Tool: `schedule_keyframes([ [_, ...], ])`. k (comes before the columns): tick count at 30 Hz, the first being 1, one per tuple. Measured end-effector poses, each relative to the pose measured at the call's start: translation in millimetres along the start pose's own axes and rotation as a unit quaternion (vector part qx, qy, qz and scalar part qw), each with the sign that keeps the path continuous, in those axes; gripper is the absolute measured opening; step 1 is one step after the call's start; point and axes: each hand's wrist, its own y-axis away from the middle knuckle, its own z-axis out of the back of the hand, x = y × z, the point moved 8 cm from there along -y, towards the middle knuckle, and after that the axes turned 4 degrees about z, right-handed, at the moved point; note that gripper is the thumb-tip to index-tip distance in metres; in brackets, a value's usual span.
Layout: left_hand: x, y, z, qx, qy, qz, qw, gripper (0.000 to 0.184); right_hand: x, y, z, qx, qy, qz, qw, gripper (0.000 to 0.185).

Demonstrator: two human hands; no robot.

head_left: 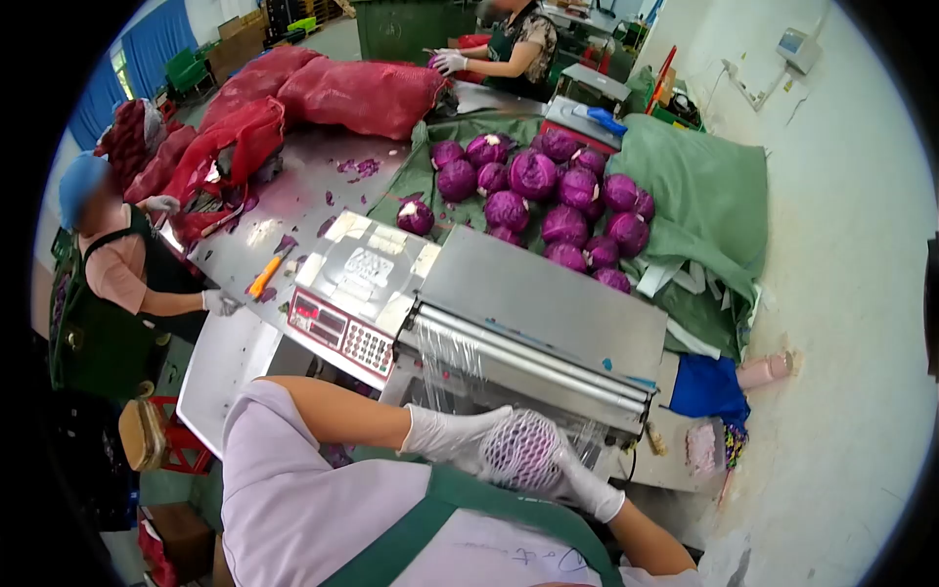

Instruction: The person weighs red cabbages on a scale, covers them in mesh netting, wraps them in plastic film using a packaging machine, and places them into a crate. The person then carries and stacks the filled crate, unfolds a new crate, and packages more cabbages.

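Note:
A purple cabbage in a white foam net (521,452) is held close to my apron, between my two gloved hands. My left hand (458,432) grips it from the left side, and my right hand (585,481) is closed around its right side. Just beyond them stands a film wrapping machine (548,293), with clear plastic film (445,357) hanging down its near side. The cabbage hides parts of my fingers.
Several bare purple cabbages (533,176) lie on a green cloth (685,186) past the machine. A digital scale (357,284) and an orange-handled knife (264,277) are to the left. Red mesh sacks (362,96) line the far table edge. Two co-workers stand left and ahead.

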Motion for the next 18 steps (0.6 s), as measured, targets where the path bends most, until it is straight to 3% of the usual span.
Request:
schedule_keyframes([
  [2, 9.5, -4.8, 8.1, 0.006, 0.065, -0.048, 0.997, 0.065, -4.6, 1.4, -7.9, -0.013, -0.131, -0.049, 0.990, 0.099],
  [3, 17.8, -9.7, 12.0, 0.011, 0.102, -0.061, 0.993, 0.061, -34.3, -0.4, -1.0, -0.007, -0.206, -0.094, 0.974, 0.093],
  [5, 19.3, 12.7, 33.6, -0.154, -0.161, -0.149, 0.963, 0.049, -90.3, -2.1, 20.4, -0.003, -0.285, -0.132, 0.949, 0.069],
  [6, 21.1, 26.4, 43.9, -0.250, -0.281, -0.160, 0.913, 0.044, -75.2, 0.7, 21.6, 0.052, -0.051, -0.059, 0.996, 0.059],
  [7, 27.2, 38.8, 51.5, -0.322, -0.344, -0.162, 0.867, 0.034, -60.0, 4.8, 23.0, 0.072, 0.189, 0.021, 0.979, 0.051],
  [8, 30.1, 56.0, 50.5, -0.398, -0.331, -0.166, 0.839, 0.028, -67.8, 27.7, 26.3, 0.009, -0.045, -0.062, 0.997, 0.047],
  [9, 34.8, 67.1, 51.1, -0.428, -0.343, -0.241, 0.800, 0.022, -75.2, 53.0, 29.6, -0.088, -0.278, -0.116, 0.950, 0.044],
  [11, 36.2, 87.0, 39.2, -0.468, -0.447, -0.401, 0.649, 0.029, -67.0, 74.7, 22.8, -0.153, -0.349, -0.099, 0.919, 0.039],
  [12, 38.5, 77.8, 41.0, -0.462, -0.451, -0.400, 0.651, 0.029, -80.9, 74.9, 31.5, -0.141, -0.163, -0.081, 0.973, 0.036],
  [13, 41.6, 72.1, 52.9, -0.456, -0.327, -0.424, 0.711, 0.028, -92.9, 73.2, 35.2, -0.121, 0.033, -0.062, 0.990, 0.035],
  [14, 45.3, 66.9, 60.3, -0.442, -0.197, -0.437, 0.758, 0.028, -39.5, 92.6, 22.0, -0.255, 0.264, 0.049, 0.929, 0.029],
  [15, 37.8, 63.7, 56.3, -0.431, -0.191, -0.434, 0.768, 0.029, -30.6, 92.5, 17.2, -0.258, 0.262, 0.046, 0.929, 0.029],
  [17, 28.8, 51.5, 59.0, -0.406, -0.061, -0.478, 0.777, 0.029, -39.0, 97.2, 39.1, -0.367, 0.050, 0.000, 0.929, 0.028],
  [18, 22.3, 52.7, 54.1, -0.408, -0.059, -0.474, 0.778, 0.029, -39.4, 98.2, 48.2, -0.405, 0.009, 0.006, 0.914, 0.033],
])
